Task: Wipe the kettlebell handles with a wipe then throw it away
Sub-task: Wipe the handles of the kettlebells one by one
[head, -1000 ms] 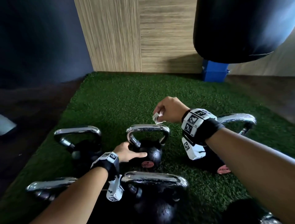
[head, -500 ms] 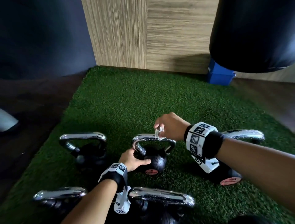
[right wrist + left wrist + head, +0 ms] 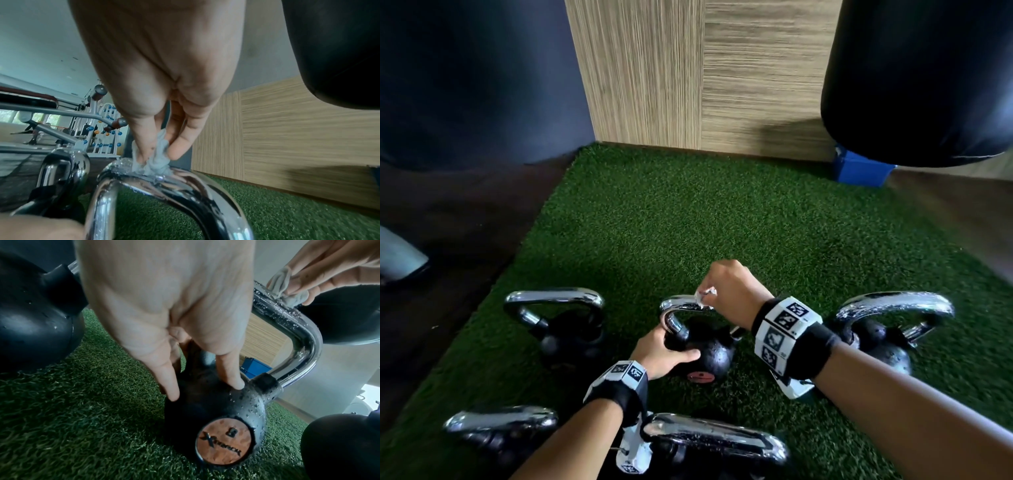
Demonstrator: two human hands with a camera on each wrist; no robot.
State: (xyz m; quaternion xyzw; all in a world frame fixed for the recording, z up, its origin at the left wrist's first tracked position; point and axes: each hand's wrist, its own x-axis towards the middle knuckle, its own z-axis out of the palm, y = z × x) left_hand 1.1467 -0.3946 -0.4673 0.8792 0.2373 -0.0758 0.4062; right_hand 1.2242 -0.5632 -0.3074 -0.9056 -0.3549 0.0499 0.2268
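Note:
A small black kettlebell (image 3: pixel 710 356) with a wet chrome handle (image 3: pixel 678 303) stands in the middle of the green turf (image 3: pixel 688 222). My right hand (image 3: pixel 714 290) pinches a crumpled white wipe (image 3: pixel 704 295) and presses it onto the top of that handle. The right wrist view shows the wipe (image 3: pixel 156 155) squeezed between thumb and fingers against the chrome bar (image 3: pixel 185 178). My left hand (image 3: pixel 664 353) grips the kettlebell's ball at the left foot of the handle. In the left wrist view, its fingers (image 3: pixel 230 374) lie on the ball (image 3: pixel 216 410).
Other chrome-handled kettlebells stand close by: one to the left (image 3: pixel 571 335), one to the right (image 3: pixel 876 346), two at the front (image 3: pixel 712 442) (image 3: pixel 500 425). A black punching bag (image 3: pixel 917 78) hangs at the upper right above a blue box (image 3: pixel 859 171). A wooden wall (image 3: pixel 705 68) closes the back.
My right hand has come down with the wipe from above the handle onto its top bar. The left hand has stayed on the kettlebell's ball.

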